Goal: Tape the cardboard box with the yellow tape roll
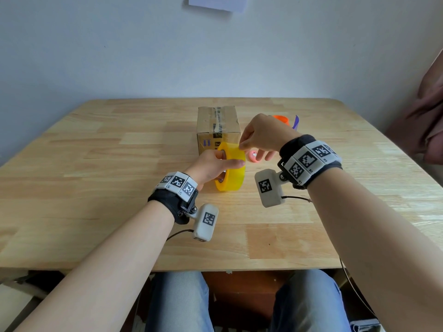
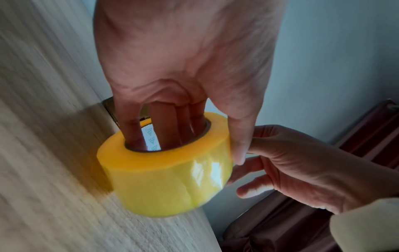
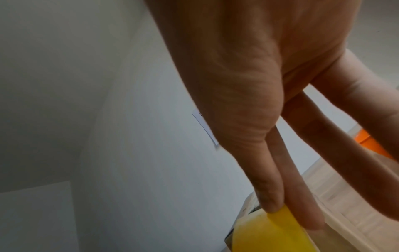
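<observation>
A yellow tape roll (image 1: 231,174) stands on edge on the wooden table (image 1: 96,164), just in front of a small cardboard box (image 1: 217,127) with old tape along its top seam. My left hand (image 1: 213,164) grips the roll (image 2: 168,180), fingers through its core and thumb (image 2: 237,145) on the outer face. My right hand (image 1: 259,137) reaches from the right, and its thumb (image 3: 267,192) and forefinger pinch the yellow tape's edge (image 3: 282,216) at the top of the roll.
A small pink object (image 1: 253,156) lies on the table right of the roll. An orange object (image 1: 281,119) and a purple one (image 1: 296,122) sit behind my right hand. Dark red fabric (image 1: 422,116) hangs at the far right.
</observation>
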`<action>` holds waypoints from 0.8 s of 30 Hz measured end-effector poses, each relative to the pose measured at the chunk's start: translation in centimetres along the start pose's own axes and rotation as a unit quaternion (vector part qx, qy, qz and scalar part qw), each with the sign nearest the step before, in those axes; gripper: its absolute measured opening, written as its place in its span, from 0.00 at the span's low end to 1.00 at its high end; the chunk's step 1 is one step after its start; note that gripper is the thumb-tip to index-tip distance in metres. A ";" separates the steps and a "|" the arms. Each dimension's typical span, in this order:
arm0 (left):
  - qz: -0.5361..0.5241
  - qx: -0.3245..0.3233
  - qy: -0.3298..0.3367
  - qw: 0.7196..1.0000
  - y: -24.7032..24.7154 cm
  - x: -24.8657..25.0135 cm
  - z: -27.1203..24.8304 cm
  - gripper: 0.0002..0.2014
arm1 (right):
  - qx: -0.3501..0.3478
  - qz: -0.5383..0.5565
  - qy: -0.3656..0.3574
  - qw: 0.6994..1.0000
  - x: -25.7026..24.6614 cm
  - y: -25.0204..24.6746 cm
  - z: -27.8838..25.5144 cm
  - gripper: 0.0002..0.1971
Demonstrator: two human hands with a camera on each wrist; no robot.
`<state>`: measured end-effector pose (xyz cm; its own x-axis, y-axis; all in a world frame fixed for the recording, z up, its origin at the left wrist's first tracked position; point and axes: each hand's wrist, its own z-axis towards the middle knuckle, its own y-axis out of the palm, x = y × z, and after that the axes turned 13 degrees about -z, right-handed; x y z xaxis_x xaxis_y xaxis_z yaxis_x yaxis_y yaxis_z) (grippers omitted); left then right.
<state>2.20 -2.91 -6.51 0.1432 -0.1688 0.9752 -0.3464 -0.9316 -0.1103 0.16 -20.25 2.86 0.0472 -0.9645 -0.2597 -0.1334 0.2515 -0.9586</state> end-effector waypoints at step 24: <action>-0.025 0.013 0.010 1.000 0.5 -0.4 0.3 0.26 | -0.037 0.051 0.003 0.998 0.6 0.4 0.2 0.11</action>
<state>2.28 -3.47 -6.98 0.1419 -0.1151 0.9832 -0.3156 -0.9467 -0.0653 0.38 -20.72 2.24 0.0238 -0.9346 -0.3548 -0.2092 0.3424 -0.9160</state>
